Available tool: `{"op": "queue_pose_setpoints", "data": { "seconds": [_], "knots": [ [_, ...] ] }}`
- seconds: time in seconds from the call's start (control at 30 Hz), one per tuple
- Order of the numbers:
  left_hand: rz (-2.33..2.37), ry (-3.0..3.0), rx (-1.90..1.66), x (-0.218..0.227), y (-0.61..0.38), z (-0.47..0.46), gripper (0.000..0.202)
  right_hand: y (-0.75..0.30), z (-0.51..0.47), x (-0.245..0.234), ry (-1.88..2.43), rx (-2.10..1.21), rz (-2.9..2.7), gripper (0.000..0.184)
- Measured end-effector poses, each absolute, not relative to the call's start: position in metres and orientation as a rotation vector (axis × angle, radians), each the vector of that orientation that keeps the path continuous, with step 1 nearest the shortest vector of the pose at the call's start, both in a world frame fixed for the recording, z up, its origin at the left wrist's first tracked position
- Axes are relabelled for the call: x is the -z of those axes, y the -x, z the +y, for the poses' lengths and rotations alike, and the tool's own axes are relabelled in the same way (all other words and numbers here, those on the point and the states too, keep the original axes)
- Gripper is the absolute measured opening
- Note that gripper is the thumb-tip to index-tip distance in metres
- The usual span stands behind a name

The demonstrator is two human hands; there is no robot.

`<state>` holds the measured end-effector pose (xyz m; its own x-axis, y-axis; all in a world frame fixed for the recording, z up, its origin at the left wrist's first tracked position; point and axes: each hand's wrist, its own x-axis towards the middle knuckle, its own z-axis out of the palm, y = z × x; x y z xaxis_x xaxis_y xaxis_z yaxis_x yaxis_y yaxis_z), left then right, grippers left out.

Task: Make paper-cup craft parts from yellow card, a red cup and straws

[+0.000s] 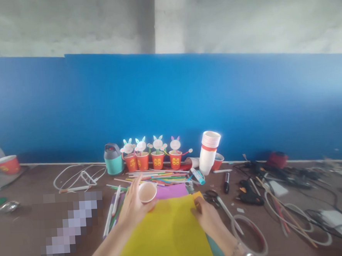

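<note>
My left hand wraps around a paper cup that stands upright at the far edge of a yellow paper sheet. My right hand rests on the sheet's far right corner, fingers closed in a pinch on the paper edge. A pink sheet lies under the yellow one, just behind it. A teal sheet edge shows beneath the right wrist.
Several orange cups with paper bunnies line the blue wall, beside a teal container and a stack of white cups. Coloured straws, scissors, a marker, a black glue gun and cables litter the brown table.
</note>
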<state>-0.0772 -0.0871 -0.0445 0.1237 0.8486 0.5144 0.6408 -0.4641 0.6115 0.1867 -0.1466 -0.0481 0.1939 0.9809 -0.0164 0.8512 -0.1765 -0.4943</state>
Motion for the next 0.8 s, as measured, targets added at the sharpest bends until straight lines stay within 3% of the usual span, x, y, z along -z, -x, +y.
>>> {"op": "queue_pose_setpoints", "data": {
  "seconds": [0.33, 0.5, 0.8],
  "knots": [
    [1.568, -2.049, -1.37, 0.042, 0.083, -0.077, 0.08, -0.188, -0.151, 0.042, 2.198, -0.493, -1.768, 0.018],
    [1.637, -1.96, -1.495, 0.044, 0.088, -0.07, 0.093, -0.186, -0.154, 0.042, 2.206, -0.476, -1.784, 0.02],
    [1.599, -1.93, -1.374, 0.043, 0.084, -0.075, 0.115, -0.187, -0.157, 0.043, 2.183, -0.381, -1.755, 0.027]
  ]
}}
